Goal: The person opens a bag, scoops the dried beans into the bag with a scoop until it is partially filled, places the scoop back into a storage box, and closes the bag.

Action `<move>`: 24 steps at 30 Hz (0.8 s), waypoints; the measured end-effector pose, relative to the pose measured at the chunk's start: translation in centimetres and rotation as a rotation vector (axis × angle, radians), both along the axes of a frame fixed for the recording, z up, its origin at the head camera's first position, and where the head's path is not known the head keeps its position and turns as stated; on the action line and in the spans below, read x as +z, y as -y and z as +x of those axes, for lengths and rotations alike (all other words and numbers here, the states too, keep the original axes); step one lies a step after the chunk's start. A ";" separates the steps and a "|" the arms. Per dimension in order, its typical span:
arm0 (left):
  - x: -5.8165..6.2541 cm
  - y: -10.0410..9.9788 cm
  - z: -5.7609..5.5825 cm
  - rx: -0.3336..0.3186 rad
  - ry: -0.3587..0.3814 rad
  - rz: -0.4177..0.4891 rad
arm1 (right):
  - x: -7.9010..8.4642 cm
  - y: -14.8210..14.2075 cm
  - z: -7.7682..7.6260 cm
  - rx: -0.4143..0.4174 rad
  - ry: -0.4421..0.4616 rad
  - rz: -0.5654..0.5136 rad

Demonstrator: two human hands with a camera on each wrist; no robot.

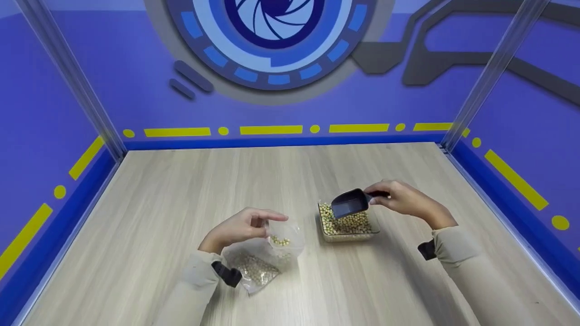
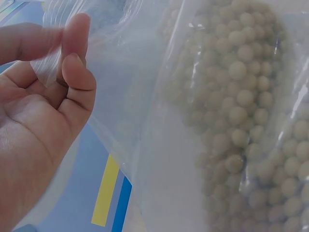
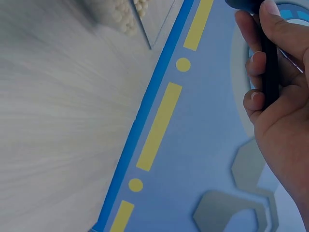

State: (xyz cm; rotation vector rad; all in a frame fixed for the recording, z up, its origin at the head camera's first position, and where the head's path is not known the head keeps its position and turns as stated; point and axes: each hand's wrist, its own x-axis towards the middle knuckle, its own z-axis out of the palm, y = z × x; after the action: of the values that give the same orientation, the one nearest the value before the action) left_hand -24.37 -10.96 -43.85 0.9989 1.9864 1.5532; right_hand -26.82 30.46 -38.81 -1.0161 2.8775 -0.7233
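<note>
My left hand grips the top edge of a clear plastic bag, its mouth spread toward the right. Pale yellow soybeans fill the lower part of the bag, and a few show through the opening. Up close in the left wrist view, thumb and fingers pinch the bag's folded rim. A black scoop is held by its handle in my right hand, tilted over a glass container of soybeans. No beans show in the scoop's dark bowl. In the right wrist view, fingers curl round the scoop handle.
Both bag and container are on a light wood-grain table. Blue-purple panels with yellow markings enclose its back and sides. Metal posts stand at the back corners.
</note>
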 end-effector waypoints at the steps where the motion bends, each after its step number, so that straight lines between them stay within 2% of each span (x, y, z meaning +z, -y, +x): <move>1: 0.0 0.0 0.0 0.000 0.001 0.001 | 0.1 -0.1 0.0 -0.002 -0.005 0.008; 24: -0.2 0.1 0.1 0.012 -0.016 -0.001 | 1.2 -1.6 -0.1 0.044 -0.075 0.178</move>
State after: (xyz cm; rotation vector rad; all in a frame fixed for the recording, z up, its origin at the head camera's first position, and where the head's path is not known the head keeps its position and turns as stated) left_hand -24.32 -11.08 -44.07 1.0041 2.0073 1.5553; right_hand -26.94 32.05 -37.63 -1.1007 2.9062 -0.4257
